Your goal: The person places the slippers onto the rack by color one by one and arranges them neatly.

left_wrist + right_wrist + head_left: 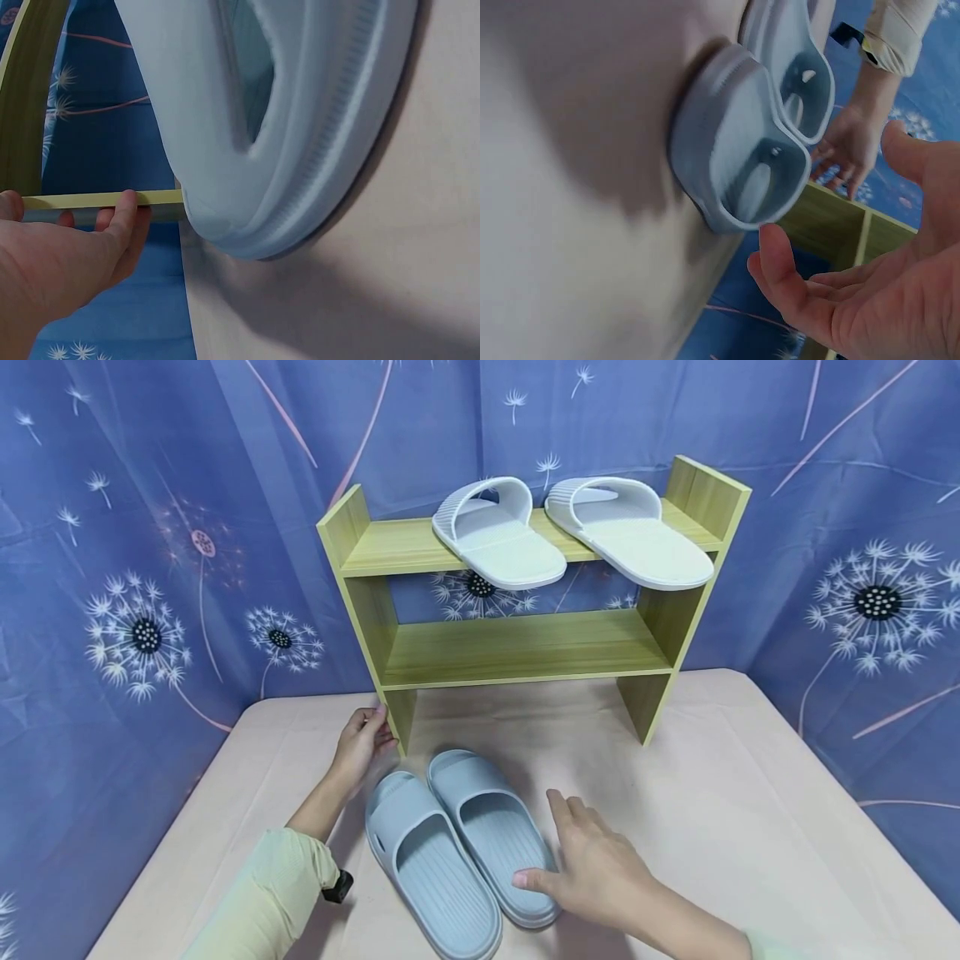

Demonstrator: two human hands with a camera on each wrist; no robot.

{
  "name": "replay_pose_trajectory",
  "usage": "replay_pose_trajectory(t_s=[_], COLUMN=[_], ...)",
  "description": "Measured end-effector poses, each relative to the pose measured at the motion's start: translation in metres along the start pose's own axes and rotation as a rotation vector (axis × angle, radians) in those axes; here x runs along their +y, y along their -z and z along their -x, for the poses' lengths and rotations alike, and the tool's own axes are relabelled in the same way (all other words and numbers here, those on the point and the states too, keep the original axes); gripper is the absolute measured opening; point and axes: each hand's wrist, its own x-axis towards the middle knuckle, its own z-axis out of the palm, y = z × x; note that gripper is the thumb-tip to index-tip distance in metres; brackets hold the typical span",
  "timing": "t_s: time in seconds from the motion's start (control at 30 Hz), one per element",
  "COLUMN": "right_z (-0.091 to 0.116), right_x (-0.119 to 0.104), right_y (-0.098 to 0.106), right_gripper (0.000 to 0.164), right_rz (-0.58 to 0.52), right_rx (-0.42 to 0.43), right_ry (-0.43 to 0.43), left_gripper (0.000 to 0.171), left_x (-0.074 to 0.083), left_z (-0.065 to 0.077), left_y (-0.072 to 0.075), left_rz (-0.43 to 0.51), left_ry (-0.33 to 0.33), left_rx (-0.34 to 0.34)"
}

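At the lower left upright of a wooden shoe rack [525, 647], my left hand [362, 745] holds the panel's front edge. In the left wrist view its fingertips [127, 199] reach over that edge. A pair of grey-blue slippers lies on the table before the rack: the left slipper [442, 868] and the right slipper [502, 835], side by side with toes towards the rack. My right hand [600, 868] hovers beside the right slipper, fingers spread and holding nothing; its thumb overlaps that slipper in the head view.
Two white slippers, one left [510, 547] and one right [637, 539], sit on the rack's top board, their heels jutting over its front edge. The middle board [525, 647] lies below. A pale cloth covers the table [750, 827]; blue dandelion-print curtains [150, 527] surround it.
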Motion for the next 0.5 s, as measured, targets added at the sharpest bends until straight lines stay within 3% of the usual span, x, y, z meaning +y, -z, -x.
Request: replay_pose_trajectory(t_s=[0.5], right_z=[0.003], right_x=[0.005], right_y=[-0.029], right_gripper=[0.107], right_rz=[-0.019], right_rx=[-0.041], right_ry=[0.0], left_gripper=[0.034], left_x=[0.001], left_z=[0.0], left_y=[0.0], left_rz=[-0.001], left_ry=[0.002], left_rx=[-0.003])
